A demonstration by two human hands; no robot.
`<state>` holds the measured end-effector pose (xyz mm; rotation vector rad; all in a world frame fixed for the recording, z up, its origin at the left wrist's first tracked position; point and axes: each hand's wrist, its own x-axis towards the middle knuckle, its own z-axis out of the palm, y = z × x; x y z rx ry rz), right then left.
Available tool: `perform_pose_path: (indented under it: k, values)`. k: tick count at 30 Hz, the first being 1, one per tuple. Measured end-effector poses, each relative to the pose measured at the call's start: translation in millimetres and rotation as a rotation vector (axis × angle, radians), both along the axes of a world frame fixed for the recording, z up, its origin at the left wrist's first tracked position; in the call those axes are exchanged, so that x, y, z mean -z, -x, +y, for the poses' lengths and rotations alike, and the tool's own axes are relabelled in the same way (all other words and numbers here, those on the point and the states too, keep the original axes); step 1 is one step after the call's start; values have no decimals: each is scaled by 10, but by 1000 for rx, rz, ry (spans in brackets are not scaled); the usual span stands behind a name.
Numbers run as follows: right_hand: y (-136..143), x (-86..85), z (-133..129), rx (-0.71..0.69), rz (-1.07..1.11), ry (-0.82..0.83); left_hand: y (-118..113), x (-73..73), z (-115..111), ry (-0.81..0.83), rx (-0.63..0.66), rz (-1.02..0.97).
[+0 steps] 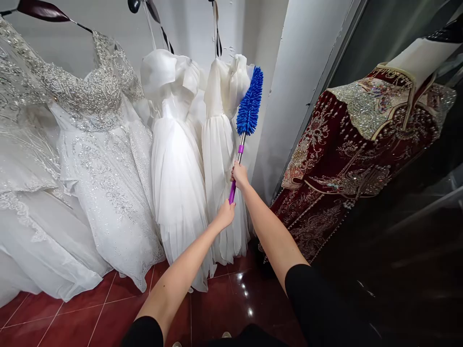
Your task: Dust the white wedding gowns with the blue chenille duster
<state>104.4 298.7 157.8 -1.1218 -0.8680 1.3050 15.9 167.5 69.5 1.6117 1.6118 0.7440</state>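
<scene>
Both of my hands grip a duster (pixel 249 103) with a fluffy blue head, a metal shaft and purple handle parts. My left hand (pixel 225 213) is closed round the lower end of the handle. Higher up, my right hand (pixel 239 175) wraps the handle near the metal shaft. The blue head points up, beside the sleeve of a white off-shoulder dress (pixel 220 137); whether it touches the fabric I cannot tell. Left of that hangs another white dress (pixel 177 159) with a wide draped neckline.
A beaded white gown (pixel 104 159) hangs farther left, among more lace. At right stands a mannequin in a dark red embroidered outfit (pixel 347 144). A grey wall edge (pixel 285 96) rises behind the duster. The floor (pixel 213 308) is shiny red tile.
</scene>
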Motion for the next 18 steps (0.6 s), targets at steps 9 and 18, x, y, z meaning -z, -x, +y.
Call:
perform_pose_path:
  k: [9, 18]
  values:
    - [166, 249, -514, 159, 120, -27, 308, 267, -353, -40, 68, 29]
    - [679, 619, -889, 221, -449, -351, 390, 993, -262, 105, 42, -431]
